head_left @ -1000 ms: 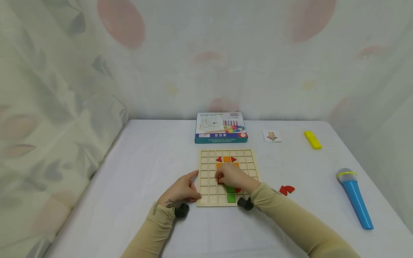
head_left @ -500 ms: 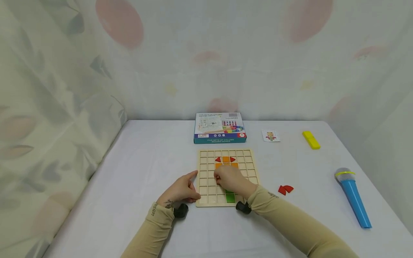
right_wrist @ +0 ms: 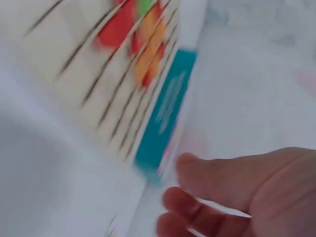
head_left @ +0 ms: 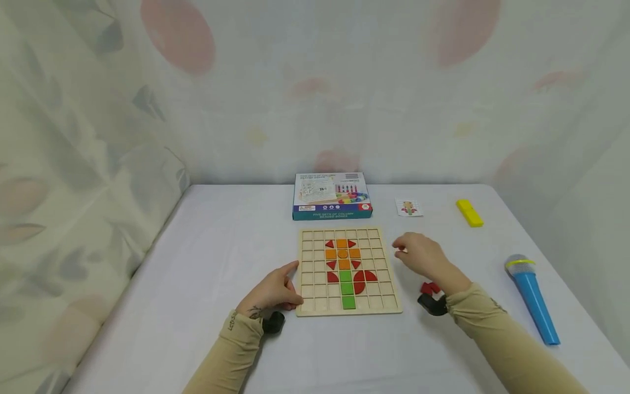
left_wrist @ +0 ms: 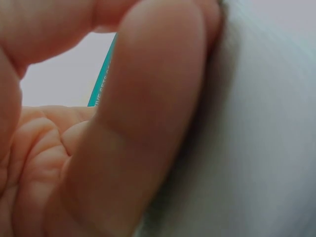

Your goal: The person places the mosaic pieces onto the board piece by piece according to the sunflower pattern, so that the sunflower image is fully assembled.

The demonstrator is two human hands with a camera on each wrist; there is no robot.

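Observation:
A wooden grid board lies at the table's middle. Set in it are a green column, orange squares, small red triangles and red quarter-circle pieces. My left hand steadies the board's left edge, index finger stretched to the rim and thumb near the lower corner. My right hand is above the table right of the board, fingers loosely bent, nothing visible between them. Beneath its wrist lie loose red pieces, partly hidden. The right wrist view shows thumb and fingertips apart.
Behind the board lies a flat boxed set. To its right are a small pattern card and a yellow block-shaped object. A blue toy microphone lies near the table's right edge.
My right hand has left the board and moved right, with a red quarter-circle now showing left of the green column where it was. My left hand stays at the board's edge.

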